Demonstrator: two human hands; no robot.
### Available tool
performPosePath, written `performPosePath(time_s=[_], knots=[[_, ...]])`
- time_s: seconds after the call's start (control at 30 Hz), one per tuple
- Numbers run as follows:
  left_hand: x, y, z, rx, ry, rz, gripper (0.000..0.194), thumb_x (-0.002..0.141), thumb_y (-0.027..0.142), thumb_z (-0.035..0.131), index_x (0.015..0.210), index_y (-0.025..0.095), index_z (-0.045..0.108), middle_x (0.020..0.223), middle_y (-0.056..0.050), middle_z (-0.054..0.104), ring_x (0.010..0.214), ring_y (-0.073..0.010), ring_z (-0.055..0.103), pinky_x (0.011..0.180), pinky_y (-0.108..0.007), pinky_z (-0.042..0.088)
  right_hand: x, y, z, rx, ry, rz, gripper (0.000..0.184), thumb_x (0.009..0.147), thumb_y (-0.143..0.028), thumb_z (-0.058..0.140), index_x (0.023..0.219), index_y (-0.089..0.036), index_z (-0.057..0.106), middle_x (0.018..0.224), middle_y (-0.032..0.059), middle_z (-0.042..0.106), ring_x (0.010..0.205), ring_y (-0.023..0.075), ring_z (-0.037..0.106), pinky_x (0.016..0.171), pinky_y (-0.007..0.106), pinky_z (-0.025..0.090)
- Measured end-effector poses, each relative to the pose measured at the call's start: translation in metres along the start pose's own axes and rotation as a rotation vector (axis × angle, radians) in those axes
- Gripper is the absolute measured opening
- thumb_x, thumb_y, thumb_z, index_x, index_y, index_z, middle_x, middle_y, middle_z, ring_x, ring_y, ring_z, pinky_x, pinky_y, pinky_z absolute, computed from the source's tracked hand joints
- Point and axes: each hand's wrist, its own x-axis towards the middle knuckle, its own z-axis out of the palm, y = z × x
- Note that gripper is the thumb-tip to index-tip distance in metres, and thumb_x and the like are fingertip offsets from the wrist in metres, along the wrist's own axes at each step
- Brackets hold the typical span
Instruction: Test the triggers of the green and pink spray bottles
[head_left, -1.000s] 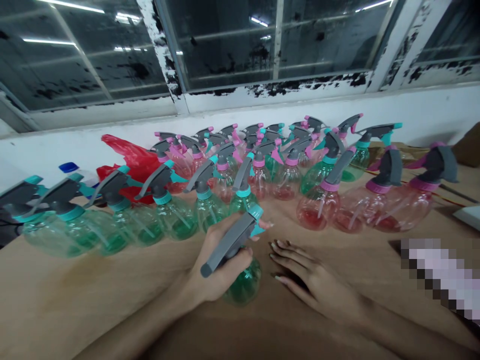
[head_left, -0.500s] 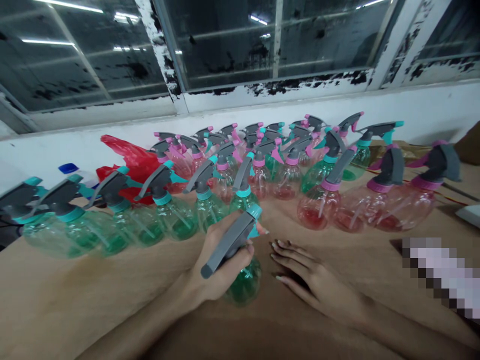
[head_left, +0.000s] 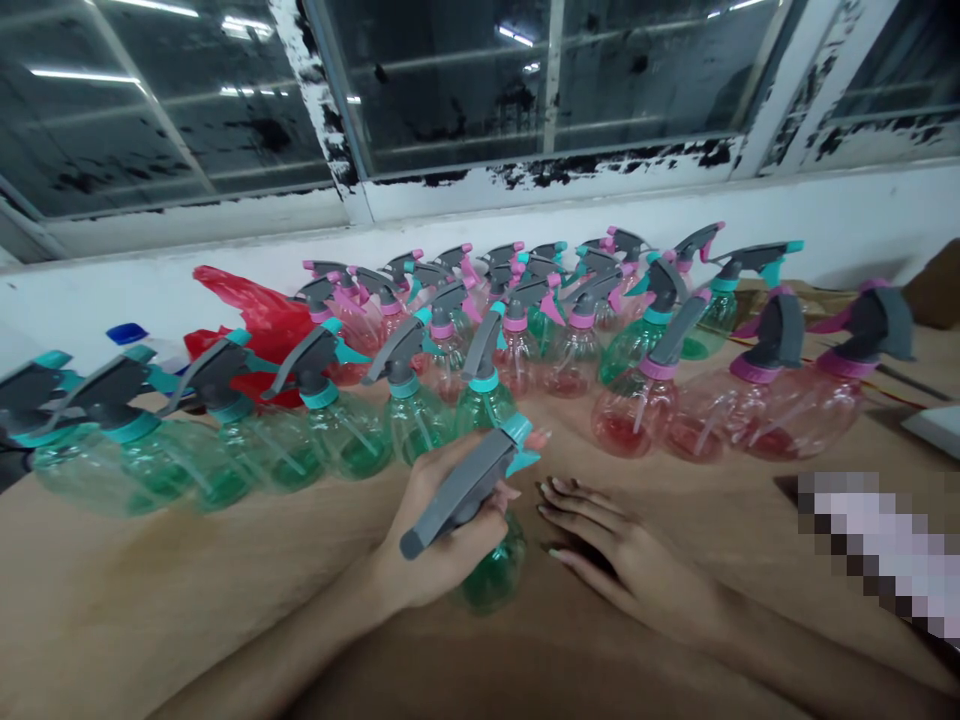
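Observation:
My left hand is shut around a plastic spray bottle with a grey trigger head, a teal collar and a green tint. The bottle is tilted, with its base resting near the table. My right hand lies flat on the tan table surface, fingers apart, holding nothing, just right of that bottle. Beyond my hands stand several green-tinted spray bottles on the left, and several pink-collared, red-tinted ones on the right.
A red plastic bag and a blue-capped white bottle lie behind the left bottles. A white wall and a peeling window frame close off the back. A pixelated object covers part of the table at right.
The held bottle has turned slightly in my left hand, its base shifting a little right. My right hand has barely moved. The whole view has drifted slightly.

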Motion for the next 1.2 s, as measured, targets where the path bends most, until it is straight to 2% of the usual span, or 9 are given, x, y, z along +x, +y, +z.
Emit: performPosePath(time_s=[0.2, 0.4, 0.53, 0.67, 0.9, 1.03, 1.2], knots=[[-0.001, 0.005, 0.002, 0.006, 0.064, -0.049, 0.04, 0.066, 0.011, 0.045, 0.1, 0.022, 0.064, 0.086, -0.002, 0.066, 0.071, -0.016, 0.064, 0.067, -0.028, 0.054, 0.001, 0.0, -0.002, 0.025, -0.001, 0.002, 0.04, 0.09, -0.03, 0.046, 0.128, -0.019, 0.049, 0.135, 0.006, 0.049, 0.128, 0.0211, 0.038, 0.106, 0.043, 0.034], [0.001, 0.011, 0.002, -0.036, 0.07, -0.126, 0.041, 0.062, 0.01, 0.046, 0.098, 0.022, 0.063, 0.093, -0.003, 0.067, 0.074, -0.0165, 0.064, 0.065, -0.028, 0.053, 0.0, 0.0, -0.001, 0.02, 0.004, 0.016, 0.041, 0.089, -0.031, 0.048, 0.129, -0.02, 0.048, 0.135, 0.0051, 0.048, 0.128, 0.0208, 0.038, 0.106, 0.042, 0.035], [0.0, 0.009, 0.001, -0.002, 0.063, -0.091, 0.038, 0.063, 0.012, 0.046, 0.095, 0.021, 0.063, 0.079, -0.001, 0.063, 0.065, -0.0153, 0.061, 0.061, -0.027, 0.051, 0.0, 0.001, 0.0, 0.015, 0.0, 0.009, 0.04, 0.09, -0.031, 0.047, 0.128, -0.019, 0.049, 0.136, 0.0052, 0.047, 0.128, 0.0208, 0.038, 0.106, 0.042, 0.035], [-0.001, 0.007, -0.001, 0.101, 0.065, -0.05, 0.03, 0.066, 0.016, 0.043, 0.09, 0.023, 0.061, 0.064, 0.002, 0.054, 0.05, -0.013, 0.047, 0.05, -0.026, 0.044, 0.0, 0.0, 0.0, 0.024, 0.014, 0.011, 0.04, 0.089, -0.031, 0.047, 0.128, -0.021, 0.049, 0.135, 0.0053, 0.048, 0.127, 0.0213, 0.039, 0.105, 0.043, 0.036], [-0.002, 0.007, -0.003, 0.108, 0.054, -0.053, 0.028, 0.066, 0.014, 0.045, 0.087, 0.024, 0.06, 0.065, 0.002, 0.054, 0.047, -0.0125, 0.044, 0.05, -0.027, 0.042, 0.0, 0.0, 0.0, 0.035, 0.023, 0.006, 0.041, 0.089, -0.03, 0.048, 0.13, -0.022, 0.047, 0.135, 0.0047, 0.048, 0.127, 0.0216, 0.04, 0.104, 0.044, 0.036], [-0.004, 0.005, -0.002, 0.139, 0.084, -0.049, 0.021, 0.067, 0.013, 0.045, 0.081, 0.023, 0.057, 0.062, 0.004, 0.052, 0.046, -0.0113, 0.043, 0.046, -0.024, 0.04, 0.0, 0.0, -0.001, 0.033, 0.018, -0.004, 0.042, 0.089, -0.03, 0.048, 0.13, -0.021, 0.046, 0.136, 0.005, 0.048, 0.127, 0.0215, 0.039, 0.105, 0.043, 0.036], [-0.006, -0.002, 0.0, 0.151, 0.115, -0.067, 0.022, 0.067, 0.009, 0.046, 0.082, 0.024, 0.053, 0.063, 0.006, 0.053, 0.048, -0.0097, 0.047, 0.046, -0.021, 0.041, 0.0, 0.0, -0.001, 0.035, 0.013, 0.006, 0.041, 0.089, -0.03, 0.048, 0.129, -0.021, 0.048, 0.134, 0.0058, 0.049, 0.127, 0.0219, 0.04, 0.105, 0.044, 0.036]])
